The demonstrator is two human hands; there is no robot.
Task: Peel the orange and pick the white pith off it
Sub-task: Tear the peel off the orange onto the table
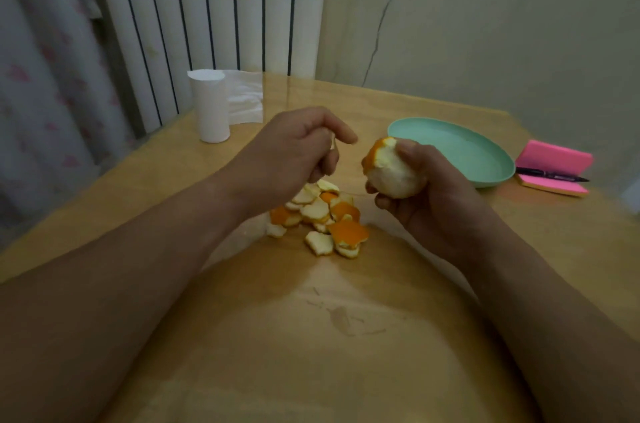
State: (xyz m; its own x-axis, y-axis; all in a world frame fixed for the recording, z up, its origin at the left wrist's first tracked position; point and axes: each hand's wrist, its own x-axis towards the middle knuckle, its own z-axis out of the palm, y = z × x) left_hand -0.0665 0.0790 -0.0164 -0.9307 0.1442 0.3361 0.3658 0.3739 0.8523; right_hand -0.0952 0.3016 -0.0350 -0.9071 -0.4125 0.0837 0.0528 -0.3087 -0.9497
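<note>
Orange (393, 173) sits in the right hand (433, 200), lifted clear of the wooden table (311, 336), just right of centre and near the green plate (485, 159). Nearly all its skin is off. The ball is pale and matte with white pith, and only one strip of bright rind clings along its upper left edge. The right hand's fingers and thumb curl round it, so its right side and underside are covered.

The left hand (298, 148) hovers just beside it, above a heap of peel pieces (318, 214), some showing orange skin and some turned pith-up. Its fingers are curled inward and seem to pinch a pale scrap (333, 142) against the thumb. The scrap is small and blurred, and I can't say whether it is rind or pith. The left wrist hides the back of the heap.

Farther off a roll of tissue (210, 107) stands upright. By the plate lies a pink notepad (557, 159) with a pen (550, 174) across it. Both forearms run out past the bottom edge.
</note>
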